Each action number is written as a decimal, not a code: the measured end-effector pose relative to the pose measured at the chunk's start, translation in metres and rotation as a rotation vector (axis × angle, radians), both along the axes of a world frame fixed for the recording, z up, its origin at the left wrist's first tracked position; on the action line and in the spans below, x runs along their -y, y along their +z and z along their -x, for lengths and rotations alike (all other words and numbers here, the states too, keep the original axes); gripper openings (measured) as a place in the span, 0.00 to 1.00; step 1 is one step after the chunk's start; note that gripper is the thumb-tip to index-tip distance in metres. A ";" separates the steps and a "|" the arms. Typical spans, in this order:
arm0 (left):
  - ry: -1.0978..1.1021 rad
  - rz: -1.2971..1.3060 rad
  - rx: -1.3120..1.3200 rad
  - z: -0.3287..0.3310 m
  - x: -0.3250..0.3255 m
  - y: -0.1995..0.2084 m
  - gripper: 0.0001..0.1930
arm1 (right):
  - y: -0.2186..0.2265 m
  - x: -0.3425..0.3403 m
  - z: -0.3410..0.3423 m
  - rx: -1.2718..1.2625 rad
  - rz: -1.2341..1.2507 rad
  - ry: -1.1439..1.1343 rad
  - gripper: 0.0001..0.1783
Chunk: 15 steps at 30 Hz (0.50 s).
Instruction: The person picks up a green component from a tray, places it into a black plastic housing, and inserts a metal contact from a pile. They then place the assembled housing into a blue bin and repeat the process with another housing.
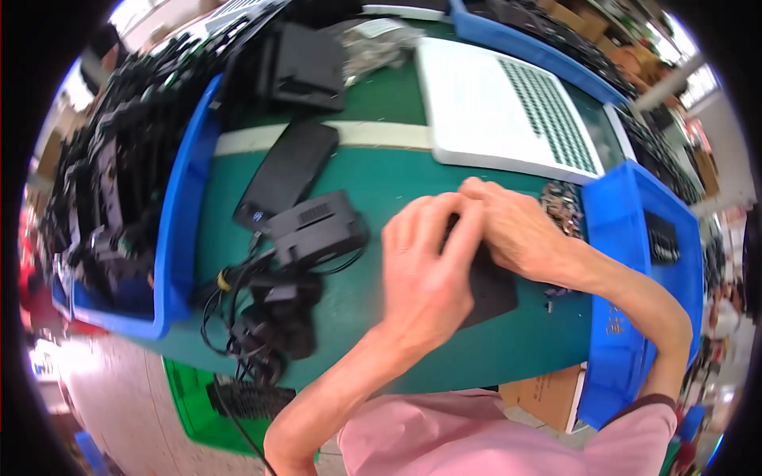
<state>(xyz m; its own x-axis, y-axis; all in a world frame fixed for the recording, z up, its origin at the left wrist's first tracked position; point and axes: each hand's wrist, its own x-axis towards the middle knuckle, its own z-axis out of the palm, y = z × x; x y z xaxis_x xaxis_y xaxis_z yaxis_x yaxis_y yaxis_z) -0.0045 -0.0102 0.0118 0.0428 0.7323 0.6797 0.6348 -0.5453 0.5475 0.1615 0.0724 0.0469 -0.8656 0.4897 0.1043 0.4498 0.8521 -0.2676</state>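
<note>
My two hands meet above the middle of a green work table. The fingers of my left hand (429,270) are bent and closed against a black flat piece (494,289), whose lower part shows beneath the hands. My right hand (516,226) is closed too, its fingertips touching those of the left; what they pinch is hidden. Left of my hands lie a black box-shaped device (315,228) with slots on top, a flat black case (290,174) and a tangle of black adapters with cables (278,317). Beside my right wrist is a pile of small metal parts (562,208).
A white tray with rows of holes (500,103) lies at the back. Blue bins stand left (181,214) and right (615,238), the left one heaped with black parts. A clear bag (377,44) and black boxes (305,67) are at the far left. Below sits a green crate (186,404).
</note>
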 end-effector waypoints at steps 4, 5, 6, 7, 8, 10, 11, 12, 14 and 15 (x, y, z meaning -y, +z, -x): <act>-0.033 0.215 -0.123 -0.006 0.000 0.002 0.36 | -0.003 0.006 -0.013 -0.149 0.040 -0.110 0.15; -0.048 0.250 -0.126 -0.006 0.001 0.004 0.33 | -0.001 0.006 -0.016 -0.148 0.070 -0.126 0.15; -0.057 0.286 -0.127 -0.007 0.002 0.004 0.31 | 0.004 0.004 -0.017 -0.158 0.062 -0.141 0.15; -0.067 0.284 -0.140 -0.006 0.002 0.002 0.31 | 0.014 0.001 -0.015 -0.103 0.080 -0.168 0.16; -0.041 0.293 -0.197 -0.005 0.002 0.001 0.30 | 0.023 -0.004 -0.014 -0.049 0.098 -0.193 0.18; -0.031 0.288 -0.260 -0.003 0.001 0.000 0.30 | 0.041 -0.015 -0.015 -0.095 0.065 -0.269 0.15; -0.024 0.301 -0.285 -0.002 0.001 0.000 0.29 | 0.052 -0.024 -0.018 -0.092 0.057 -0.332 0.14; -0.017 0.314 -0.309 0.000 -0.001 -0.002 0.28 | 0.058 -0.035 -0.022 -0.088 0.048 -0.395 0.13; -0.024 0.269 -0.296 0.002 -0.004 -0.004 0.24 | 0.062 -0.059 -0.040 -0.040 -0.072 -0.498 0.13; -0.024 0.255 -0.302 0.002 -0.004 -0.007 0.23 | 0.057 -0.075 -0.053 -0.008 -0.122 -0.565 0.15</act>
